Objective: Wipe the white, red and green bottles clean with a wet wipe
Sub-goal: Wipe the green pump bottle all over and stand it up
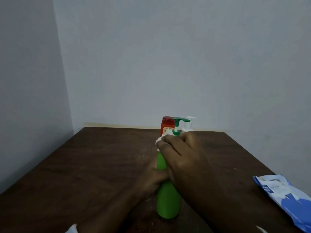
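- Head view: your left hand (pixel 151 179) grips the green pump bottle (pixel 168 204) (upright, toward the table (pixel 101 165)'s near edge).
- Your right hand (pixel 181 153) clamps a wet wipe (pixel 159 140) round its neck.

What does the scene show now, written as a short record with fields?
bottle in work: green pump bottle, standing on the wooden table
grip: left hand grips the bottle's middle
wiping: right hand holds a wet wipe against the bottle's top part
behind: red bottle and white pump bottle, side by side
right edge: blue wipes pack
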`<move>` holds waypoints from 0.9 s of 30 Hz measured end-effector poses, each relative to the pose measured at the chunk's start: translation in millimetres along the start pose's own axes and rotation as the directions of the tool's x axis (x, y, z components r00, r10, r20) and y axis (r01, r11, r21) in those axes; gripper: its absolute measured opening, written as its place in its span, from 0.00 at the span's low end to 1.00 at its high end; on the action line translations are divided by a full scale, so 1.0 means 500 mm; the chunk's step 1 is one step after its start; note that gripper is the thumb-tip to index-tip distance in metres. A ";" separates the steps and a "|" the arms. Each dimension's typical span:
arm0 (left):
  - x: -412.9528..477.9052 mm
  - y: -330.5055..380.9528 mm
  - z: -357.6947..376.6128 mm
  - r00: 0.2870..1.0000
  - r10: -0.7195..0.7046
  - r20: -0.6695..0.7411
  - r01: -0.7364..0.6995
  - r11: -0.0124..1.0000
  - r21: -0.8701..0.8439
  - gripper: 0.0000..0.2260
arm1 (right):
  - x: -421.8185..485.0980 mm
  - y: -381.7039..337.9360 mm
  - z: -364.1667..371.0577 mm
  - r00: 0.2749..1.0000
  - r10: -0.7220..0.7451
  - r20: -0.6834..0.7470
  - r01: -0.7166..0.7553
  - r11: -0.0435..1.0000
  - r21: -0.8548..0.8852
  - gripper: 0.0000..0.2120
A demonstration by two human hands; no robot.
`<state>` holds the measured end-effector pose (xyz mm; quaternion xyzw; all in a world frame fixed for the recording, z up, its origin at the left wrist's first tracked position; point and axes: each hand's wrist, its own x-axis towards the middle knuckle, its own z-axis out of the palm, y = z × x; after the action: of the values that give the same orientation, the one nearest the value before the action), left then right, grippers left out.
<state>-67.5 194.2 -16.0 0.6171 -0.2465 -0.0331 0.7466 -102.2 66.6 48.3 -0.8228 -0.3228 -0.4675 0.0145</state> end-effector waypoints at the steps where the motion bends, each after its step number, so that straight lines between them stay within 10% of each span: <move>1: 0.000 0.000 0.000 1.000 -0.022 -0.003 0.022 1.000 -0.002 0.28 | -0.011 0.002 -0.002 1.000 -0.007 -0.021 0.007 1.000 0.017 0.14; 6: 0.005 -0.014 0.008 0.999 -0.050 -0.012 0.049 0.994 -0.100 0.23 | -0.087 0.031 0.001 0.987 0.019 -0.157 0.002 0.991 0.135 0.12; 9: 0.013 -0.018 0.010 0.998 -0.058 -0.027 0.056 0.995 -0.088 0.20 | -0.100 0.065 0.014 0.931 0.297 -0.215 -0.214 0.916 0.338 0.11; 12: 0.015 -0.011 0.012 0.998 -0.037 0.047 0.040 0.998 -0.053 0.25 | -0.062 0.082 -0.001 0.761 0.639 -0.111 -0.373 0.571 0.732 0.11; 17: 0.014 -0.012 0.010 0.999 -0.034 0.037 0.035 0.999 -0.032 0.21 | -0.001 0.093 -0.014 0.828 0.478 0.295 -0.433 0.209 0.877 0.10; 21: 0.015 -0.011 0.008 0.998 -0.033 0.048 0.033 0.999 -0.007 0.20 | -0.020 0.111 -0.006 0.855 0.332 0.398 -0.488 0.255 0.835 0.11; 27: 0.006 -0.012 0.012 0.998 -0.062 0.023 0.062 0.998 -0.010 0.15 | -0.078 0.060 0.012 0.881 0.473 -0.010 -0.361 0.684 0.634 0.14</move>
<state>-65.7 186.4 -20.0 0.6198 -0.2355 -0.0646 0.7458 -95.1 24.7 23.0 -0.7802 -0.2580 -0.3900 0.4155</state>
